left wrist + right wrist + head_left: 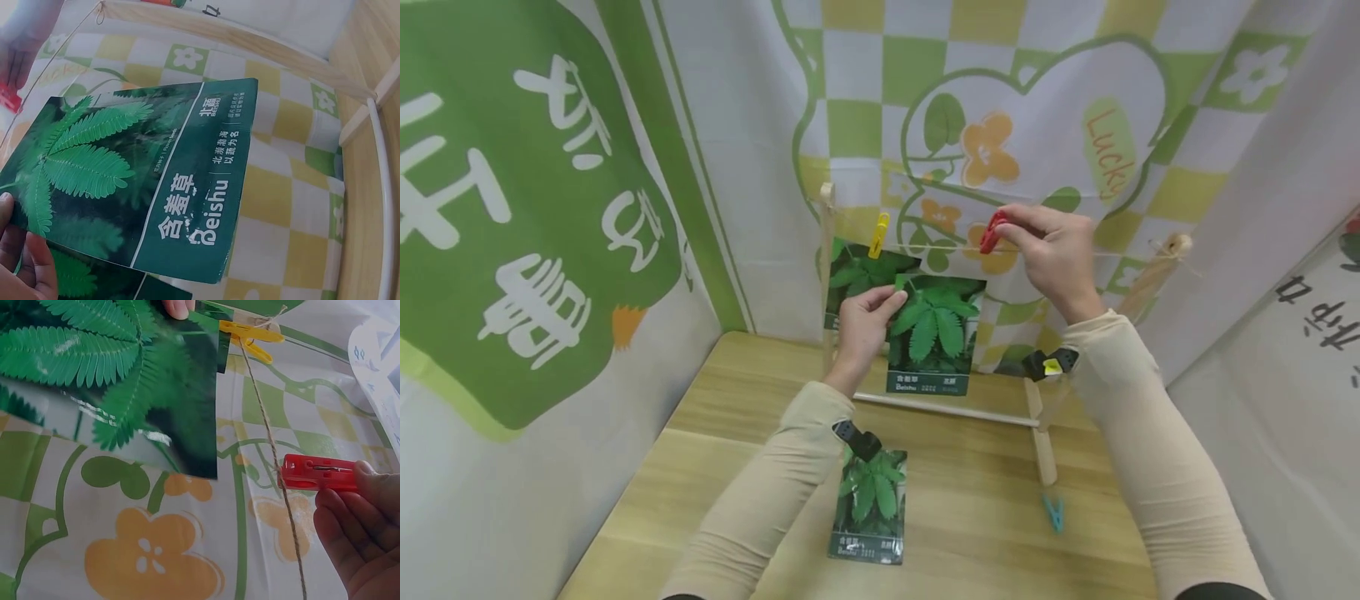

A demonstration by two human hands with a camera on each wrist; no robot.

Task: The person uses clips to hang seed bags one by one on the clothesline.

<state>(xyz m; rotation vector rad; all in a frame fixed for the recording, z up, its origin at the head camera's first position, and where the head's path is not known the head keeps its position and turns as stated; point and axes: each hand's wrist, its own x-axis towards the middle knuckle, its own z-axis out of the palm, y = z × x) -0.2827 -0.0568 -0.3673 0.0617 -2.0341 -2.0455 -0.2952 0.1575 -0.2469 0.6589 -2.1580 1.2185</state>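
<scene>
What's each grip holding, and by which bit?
The left grip pinches a leaf-picture packet by its left edge, near the top; the right grip pinches a red clothespin by the end away from the string.

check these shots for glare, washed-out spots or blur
Head: small white glints toward the bottom of the lying packet; left wrist: upper-left corner washed out, the right hand there hazy, tiny glints on the held packet; right wrist: white glare streaks across the held packet, upper-right side bright and pale, the red clip fairly clear.
</scene>
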